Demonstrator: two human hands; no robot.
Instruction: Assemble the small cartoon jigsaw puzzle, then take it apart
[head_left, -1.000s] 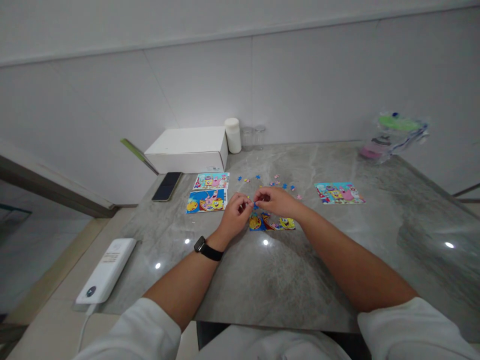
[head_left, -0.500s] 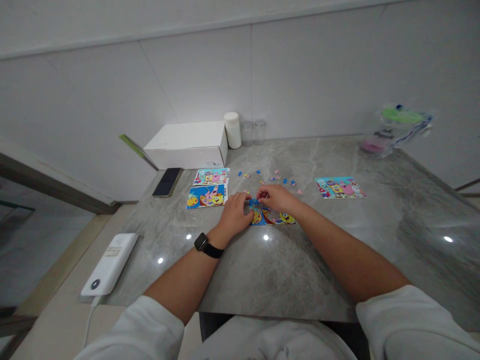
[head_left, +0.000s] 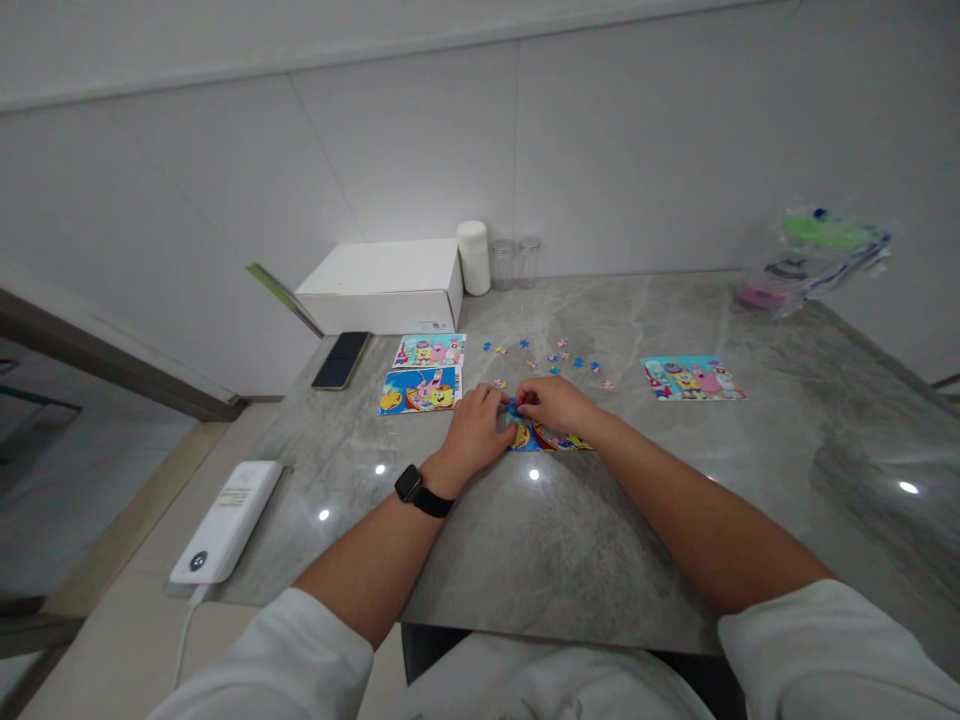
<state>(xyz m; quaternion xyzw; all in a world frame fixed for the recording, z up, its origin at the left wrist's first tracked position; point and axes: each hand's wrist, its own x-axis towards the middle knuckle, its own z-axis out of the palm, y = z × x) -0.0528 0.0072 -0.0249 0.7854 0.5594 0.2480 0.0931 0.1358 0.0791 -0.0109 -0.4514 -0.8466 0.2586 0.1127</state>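
A partly assembled cartoon jigsaw puzzle (head_left: 546, 440) lies on the grey table, its lower part showing yellow and blue between my wrists. At its upper left, blue puzzle pieces (head_left: 512, 408) show between my hands. My left hand (head_left: 477, 428) rests along the puzzle's left edge, fingers bent and thumb against it. My right hand (head_left: 559, 404) is closed in a pinch at the blue pieces; its fingers cover most of what they hold. Several loose puzzle pieces (head_left: 555, 370) in blue, pink and yellow are scattered beyond my hands.
Two cartoon picture cards, an upper one (head_left: 431, 350) and a lower one (head_left: 418, 392), lie left; another cartoon picture (head_left: 694, 379) lies right. Around them are a phone (head_left: 342, 360), white box (head_left: 382, 285), white bottle (head_left: 474, 260), clear glasses (head_left: 528, 265), plastic bag (head_left: 814, 260) and white power bank (head_left: 226, 522).
The view has shifted slightly, so everything sits a little further right. My right fingers have moved slightly at the blue pieces; my left hand keeps its place on the puzzle.
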